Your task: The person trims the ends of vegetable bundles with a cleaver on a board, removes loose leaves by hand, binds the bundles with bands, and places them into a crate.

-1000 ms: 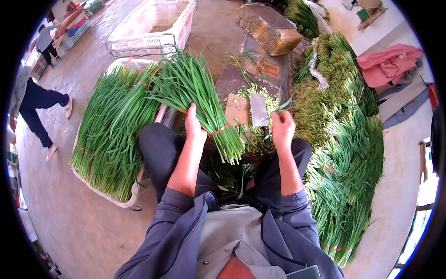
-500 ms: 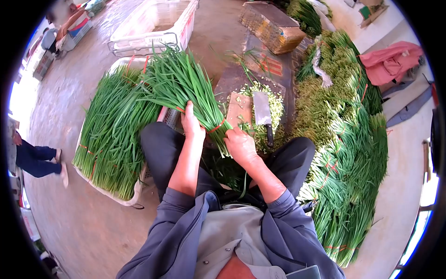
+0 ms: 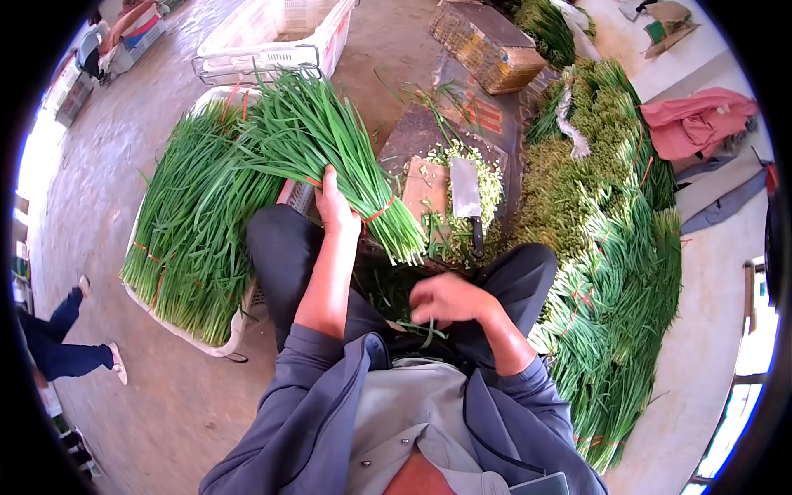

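Note:
My left hand [image 3: 337,206] is closed around a bundle of garlic chives [image 3: 334,136] tied with red bands, its leaves pointing up and left and its pale cut ends down and right. Over my lap, my right hand [image 3: 450,299] is apart from the bundle and blurred by motion, its fingers curled. A thin green leaf strip [image 3: 431,330] shows just below it; whether the fingers hold it is unclear. In front lies a cleaver [image 3: 465,186] with a black handle, beside a wooden board [image 3: 423,191] and scattered chopped stem ends [image 3: 492,181].
A white crate [image 3: 229,346] full of banded chives stands at my left. On my right lies a long heap of chives [image 3: 615,272]. Ahead are a white basket [image 3: 326,51] and a worn box [image 3: 495,54]. A person's legs [image 3: 70,342] show at far left.
My right hand has left the stem ends and moved down towards my lap. My left hand still holds the bundle, whose cut ends have swung up and right. The person at left has stepped.

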Motion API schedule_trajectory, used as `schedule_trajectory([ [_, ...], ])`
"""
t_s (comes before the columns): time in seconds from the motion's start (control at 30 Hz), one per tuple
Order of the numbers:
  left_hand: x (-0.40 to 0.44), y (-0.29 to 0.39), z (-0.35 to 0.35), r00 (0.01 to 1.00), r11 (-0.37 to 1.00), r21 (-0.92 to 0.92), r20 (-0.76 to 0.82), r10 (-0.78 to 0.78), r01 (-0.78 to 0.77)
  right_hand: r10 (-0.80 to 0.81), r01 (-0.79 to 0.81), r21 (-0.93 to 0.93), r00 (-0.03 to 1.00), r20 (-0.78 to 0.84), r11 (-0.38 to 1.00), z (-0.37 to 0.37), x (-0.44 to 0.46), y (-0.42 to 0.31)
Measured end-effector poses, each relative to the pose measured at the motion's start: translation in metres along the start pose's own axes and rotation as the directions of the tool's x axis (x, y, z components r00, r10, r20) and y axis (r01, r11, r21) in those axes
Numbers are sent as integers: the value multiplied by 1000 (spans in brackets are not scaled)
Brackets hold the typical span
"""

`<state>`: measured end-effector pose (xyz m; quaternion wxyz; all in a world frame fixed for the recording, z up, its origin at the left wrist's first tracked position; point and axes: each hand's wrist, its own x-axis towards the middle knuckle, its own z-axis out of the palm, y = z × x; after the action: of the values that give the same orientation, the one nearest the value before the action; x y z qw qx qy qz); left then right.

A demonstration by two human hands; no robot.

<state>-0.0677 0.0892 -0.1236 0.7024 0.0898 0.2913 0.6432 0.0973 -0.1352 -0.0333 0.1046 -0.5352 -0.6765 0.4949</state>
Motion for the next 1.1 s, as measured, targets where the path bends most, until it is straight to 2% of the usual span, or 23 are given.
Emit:
schedule_trajectory([
  [0.03,-1,1,0,1000,1000,-14,8,-17,17,8,-10,-6,981,-196,1000,-6,8,7],
  [0.1,1,-1,-4,1000,999,-25,14,-19,20,68,-57,36,833,-550,998,-12,24,18],
  [0.13,2,-1,-4,999,999,-37,20,-26,27,64,-50,39,830,-554,998,-17,30,10],
  [0.2,-2,2,-1,998,999,-25,40,-45,46,75,-169,-88,766,-638,982,-23,39,-17],
  [0.23,-4,2,0,997,998,-22,48,-65,66,-49,-132,-231,766,-640,964,-15,47,-10],
  [0.3,-2,-2,-4,994,996,-35,77,-76,79,-162,-183,-434,747,-644,882,1,59,-6],
  [0.43,-6,0,0,998,1000,-18,65,-11,12,-102,-298,-525,791,-604,797,5,78,2],
  [0.47,-6,1,-1,998,1000,-19,64,-7,8,-59,-292,-451,785,-617,843,2,76,0],
  [0.5,-6,1,-1,998,1000,-22,66,-6,8,-61,-288,-454,788,-613,843,-2,71,-2],
  [0.57,-7,1,1,998,1000,-30,56,-7,9,0,-112,-199,873,-488,974,-11,59,-10],
  [0.6,-8,2,1,999,999,-34,49,-11,12,54,-113,-121,910,-410,986,-13,52,-14],
  [0.63,-7,2,0,999,999,-36,47,-11,13,55,-114,-122,911,-409,986,-15,45,-18],
  [0.7,-5,-1,-2,998,999,-34,47,-31,32,44,-71,-96,966,-254,993,-15,28,-21],
  [0.77,-3,-4,-2,999,998,-48,29,-33,35,31,-53,-97,975,-219,994,-12,11,-16],
  [0.8,-5,-4,0,999,999,-40,22,-23,24,140,-122,170,985,-100,978,-13,0,-17],
  [0.83,-5,-3,1,1000,999,-30,17,-13,14,212,-211,415,976,43,885,-15,-11,-20],
  [0.9,8,-5,-11,998,999,-43,53,-26,29,57,-143,616,986,157,775,-21,-37,-24],
  [0.97,14,-3,-13,998,996,-88,58,-14,19,-89,-99,717,971,220,690,-33,-71,-25],
  [1.03,14,4,-12,998,997,-70,54,-9,13,-411,192,818,910,60,543,-46,-102,-23],
  [1.1,12,10,-7,1000,996,-87,18,15,-13,-605,416,870,774,-185,266,-55,-118,-29],
])
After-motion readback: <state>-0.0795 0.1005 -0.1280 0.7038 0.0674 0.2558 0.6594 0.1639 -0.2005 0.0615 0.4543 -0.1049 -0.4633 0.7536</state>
